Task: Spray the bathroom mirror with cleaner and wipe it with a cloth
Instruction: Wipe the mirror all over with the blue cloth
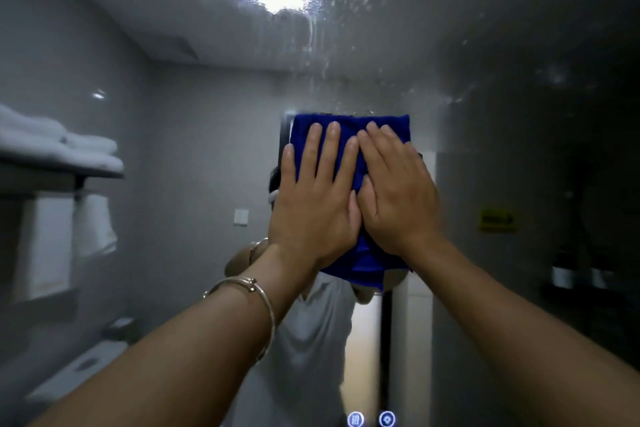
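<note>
Pressing the blue cloth point(349, 135) flat on the mirror point(502, 80), left hand point(311, 204) and right hand point(398, 198) both spread wide; soft, floppy thing, probably best palmed across its middle, droplets point(322, 45) above

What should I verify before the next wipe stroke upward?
1. Blue cloth pressed on the mirror: ok.
2. Left hand and right hand flat on cloth, fingers straight: ok.
3. Spray droplets on glass above the cloth: ok, unwiped.
4. Cloth's lower part lies smooth: not ok, bunched.
5. Bracelet off the glass: ok.
6. Spray bottle within reach: cannot tell, out of view.
</note>
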Action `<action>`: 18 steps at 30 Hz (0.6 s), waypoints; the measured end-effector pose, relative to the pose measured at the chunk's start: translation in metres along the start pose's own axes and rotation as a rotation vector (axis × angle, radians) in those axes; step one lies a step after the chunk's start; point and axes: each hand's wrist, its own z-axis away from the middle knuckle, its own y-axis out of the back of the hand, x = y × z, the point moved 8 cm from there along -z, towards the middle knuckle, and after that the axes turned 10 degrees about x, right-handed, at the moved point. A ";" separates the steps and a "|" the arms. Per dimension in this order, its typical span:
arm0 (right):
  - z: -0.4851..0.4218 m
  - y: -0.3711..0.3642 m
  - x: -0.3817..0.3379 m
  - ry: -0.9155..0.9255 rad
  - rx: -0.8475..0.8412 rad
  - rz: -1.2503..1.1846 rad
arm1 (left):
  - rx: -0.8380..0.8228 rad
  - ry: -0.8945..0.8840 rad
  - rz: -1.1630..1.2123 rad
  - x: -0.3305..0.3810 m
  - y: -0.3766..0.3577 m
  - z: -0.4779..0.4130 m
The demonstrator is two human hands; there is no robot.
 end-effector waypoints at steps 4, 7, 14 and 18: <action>0.009 0.011 0.027 0.001 0.025 -0.017 | 0.000 -0.005 -0.017 0.028 -0.007 -0.005; 0.010 0.012 0.027 -0.006 0.054 -0.024 | 0.003 0.000 -0.028 0.028 -0.006 -0.002; 0.010 0.012 0.024 -0.026 0.061 0.026 | -0.023 0.011 -0.022 0.026 -0.002 -0.001; 0.008 0.008 0.022 -0.008 0.021 0.065 | -0.034 -0.035 -0.008 0.019 -0.001 -0.002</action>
